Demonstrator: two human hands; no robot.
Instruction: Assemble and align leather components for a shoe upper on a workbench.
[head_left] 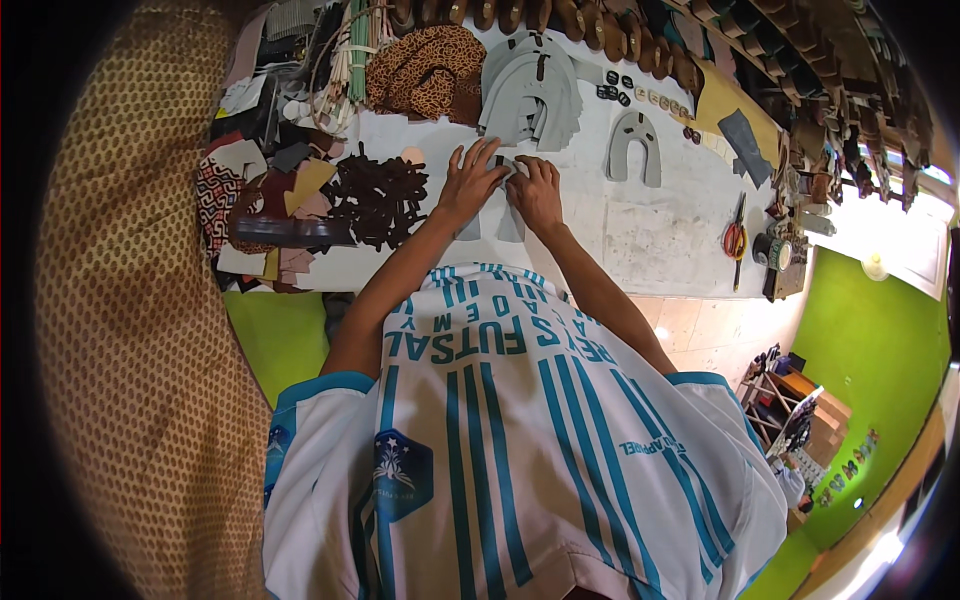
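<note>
A bright green wall [868, 320] fills the right side of the room around you, and a brown patterned curtain [150, 300] hangs down the left. In front of you stretches the white tabletop [660, 240], scuffed and marked toward the right. On its left end lies a heap of mixed scraps [312, 185], in red, yellow, white and patterned cuts. Farther back you have a bundled leopard-print cloth [425, 70], and just right of it a stack of grey arch-shaped pieces [513, 78], spread a little unevenly. A loose pile of dark brown strips [380, 200] sits between the scraps and your left forearm [405, 262]. To the right of the stack, one grey arch [634, 130] lies flat by itself, its legs pointing toward you. A similar grey piece [510, 224] lies on the tabletop nearer to you than the stack, its upper part mostly covered and its legs showing below your hands. Your left hand [468, 187] and right hand [537, 193] meet over its curved top, fingers bent and touching it; whether they pinch it or only press on it cannot be told. Well off to the right lie scissors [735, 242] with red-orange handles, near a roll of tape [777, 253]. Smallest are the black rings [613, 78], gathered right of the stack
</note>
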